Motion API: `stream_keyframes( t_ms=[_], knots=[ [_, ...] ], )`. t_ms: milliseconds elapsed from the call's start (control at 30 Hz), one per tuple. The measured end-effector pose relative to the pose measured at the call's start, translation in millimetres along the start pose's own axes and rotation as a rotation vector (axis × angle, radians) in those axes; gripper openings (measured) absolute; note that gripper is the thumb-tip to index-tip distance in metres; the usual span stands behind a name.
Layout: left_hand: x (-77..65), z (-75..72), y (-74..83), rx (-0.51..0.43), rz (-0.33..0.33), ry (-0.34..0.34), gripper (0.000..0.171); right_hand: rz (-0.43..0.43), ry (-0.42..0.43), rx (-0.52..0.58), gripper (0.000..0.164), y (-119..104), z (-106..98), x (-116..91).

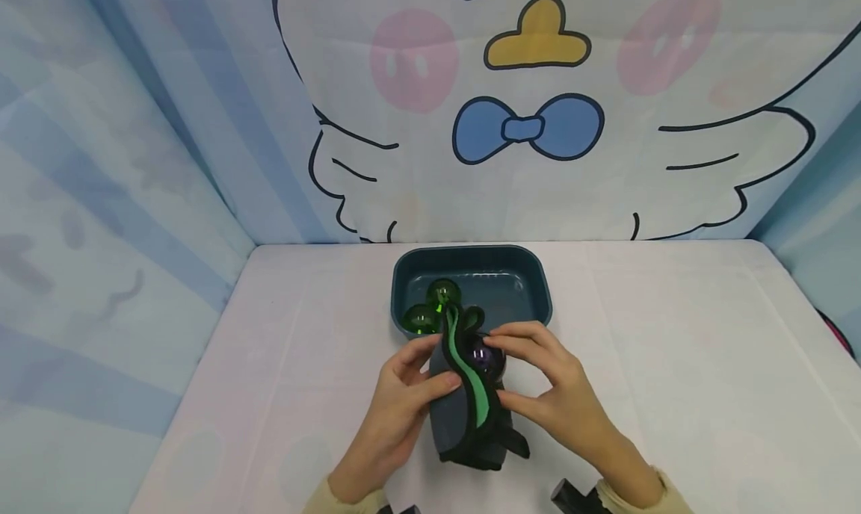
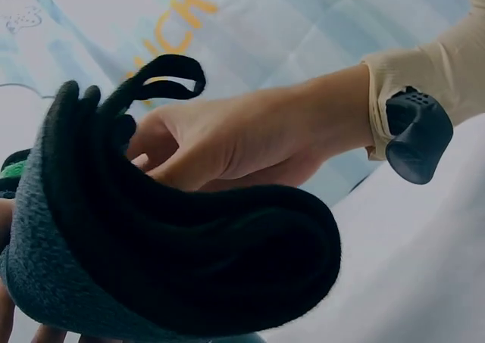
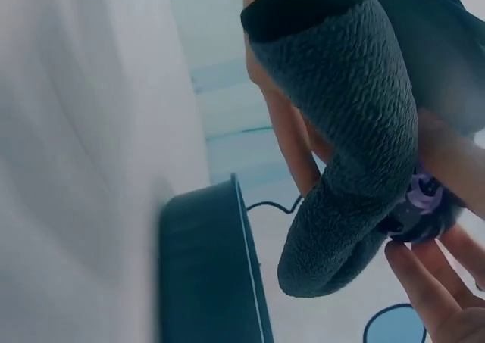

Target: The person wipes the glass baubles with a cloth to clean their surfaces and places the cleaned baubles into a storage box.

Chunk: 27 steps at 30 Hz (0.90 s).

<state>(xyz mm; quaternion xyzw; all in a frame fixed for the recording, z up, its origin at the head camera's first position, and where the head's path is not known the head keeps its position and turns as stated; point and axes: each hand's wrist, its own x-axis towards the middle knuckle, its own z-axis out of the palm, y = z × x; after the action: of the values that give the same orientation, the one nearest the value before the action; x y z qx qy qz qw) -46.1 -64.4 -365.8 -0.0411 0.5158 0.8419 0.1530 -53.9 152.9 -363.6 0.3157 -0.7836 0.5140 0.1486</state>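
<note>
A dark grey fabric pouch (image 1: pixel 449 413) with black trim and a green lining strip stands on end between my hands. My left hand (image 1: pixel 403 402) grips its left side, thumb across the front. A dark purple ball (image 1: pixel 487 358) sits at its right edge, partly covered by the fabric. My right hand (image 1: pixel 561 394) holds this ball, fingertips on top and thumb low beside the pouch's edge. In the right wrist view, swirls show on the purple ball (image 3: pixel 423 207), and fingers touch it from below. The left wrist view shows the pouch's black loop (image 2: pixel 178 64).
Just beyond the pouch, a dark teal bin (image 1: pixel 545 286) stands on the white-covered table (image 1: pixel 303 350). Inside, at its left, lie two green balls, one farther back (image 1: pixel 442 291) and one nearer (image 1: pixel 420 318). A printed cloth (image 1: pixel 528 193) hangs behind the table.
</note>
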Motion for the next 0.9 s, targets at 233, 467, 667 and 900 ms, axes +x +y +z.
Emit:
stream_keyframes(
  t_ms=[233, 467, 667, 900],
  knots=[
    [-0.2, -3.1, -0.1, -0.016, -0.01, -0.047, 0.049, 0.08, -0.044, 0.112, 0.059, 0.5, -2.5, 1.6],
    [-1.0, -4.5, 2.1, -0.028, -0.002, -0.114, 0.047, 0.198, -0.065, 0.192, 0.049, -0.2, -4.4, 1.3],
    [1.3, -3.0, 1.3, -0.016, 0.002, -0.091, 0.047, 0.083, -0.033, 0.165, 0.056, 0.0, -4.4, 1.3],
    [0.9, -2.8, 1.2, -0.017, -0.008, -0.046, 0.046, -0.025, -0.107, 0.028, 0.067, 1.3, -7.3, 2.2]
  ],
)
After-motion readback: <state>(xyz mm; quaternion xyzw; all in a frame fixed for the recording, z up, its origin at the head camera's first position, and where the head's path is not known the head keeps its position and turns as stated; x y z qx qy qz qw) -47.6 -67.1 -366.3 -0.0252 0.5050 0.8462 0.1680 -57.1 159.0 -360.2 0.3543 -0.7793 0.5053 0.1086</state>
